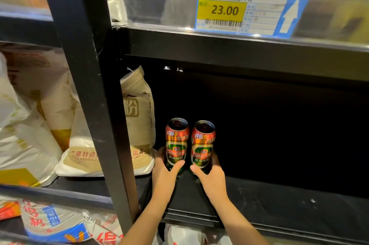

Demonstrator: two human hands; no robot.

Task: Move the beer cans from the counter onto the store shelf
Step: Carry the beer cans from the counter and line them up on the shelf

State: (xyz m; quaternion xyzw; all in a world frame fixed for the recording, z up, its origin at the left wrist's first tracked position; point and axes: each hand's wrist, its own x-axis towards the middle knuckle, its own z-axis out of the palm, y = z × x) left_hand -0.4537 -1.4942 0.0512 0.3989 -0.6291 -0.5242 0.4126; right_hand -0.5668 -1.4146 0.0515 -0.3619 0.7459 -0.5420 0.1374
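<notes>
My left hand [162, 174] grips the left red-and-green aluminium beer can [176, 144] low on its body: the thumb lies across the green label at the front, and the other fingers curl round the far left side. My right hand [212, 177] grips the right red-and-green aluminium beer can [202, 147] the same way, thumb across the lower front, fingers wrapped round the right side. Each grip is closed round its own can.

Both cans stand upright at centre frame, just beside each other with a narrow gap between them, on the black store shelf [279, 202]. Their bases are hidden by my hands, so contact with the shelf board cannot be confirmed.

Immediately left of the left can, a beige paper flour sack [138, 108] stands upright. It is near the can; I cannot tell whether they touch. A black vertical shelf post [93, 93] runs from upper left to lower centre. On the clear plastic rail at upper right sits a blue-and-yellow price tag [247, 11] reading 23.00. More white and beige flour sacks [30, 124] fill the left bay.
</notes>
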